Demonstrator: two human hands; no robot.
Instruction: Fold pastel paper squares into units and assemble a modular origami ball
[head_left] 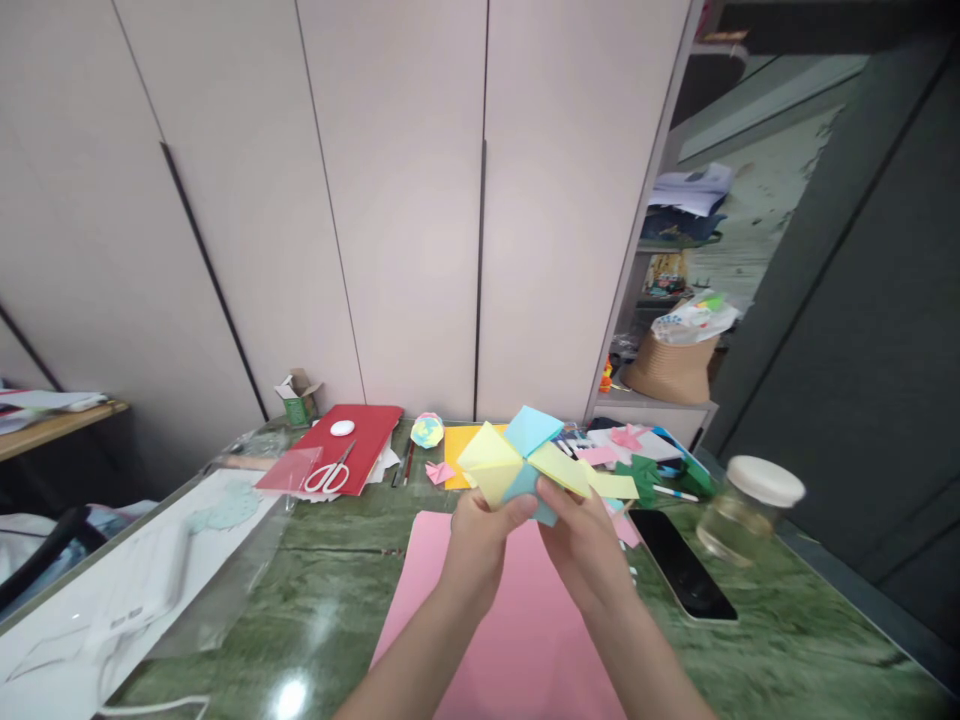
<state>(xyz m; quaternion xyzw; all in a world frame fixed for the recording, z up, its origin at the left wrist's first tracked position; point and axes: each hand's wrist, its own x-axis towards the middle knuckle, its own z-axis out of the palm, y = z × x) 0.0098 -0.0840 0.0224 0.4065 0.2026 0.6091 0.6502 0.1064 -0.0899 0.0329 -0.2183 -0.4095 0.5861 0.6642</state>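
Both hands hold one folded paper piece with yellow and light blue flaps, raised over the far end of a pink sheet. My left hand pinches its lower left side, thumb on top. On the lower right side, my right hand grips the flaps between thumb and fingers. The fingertips behind the paper are hidden. Beyond the piece lies an orange-yellow sheet, with a small pink folded paper and a multicoloured paper ball to its left.
White scissors and a white disc lie on a red folder. A black phone and a lidded jar stand right. Plastic-covered white sheets lie left on the green table. Green paper is at back right.
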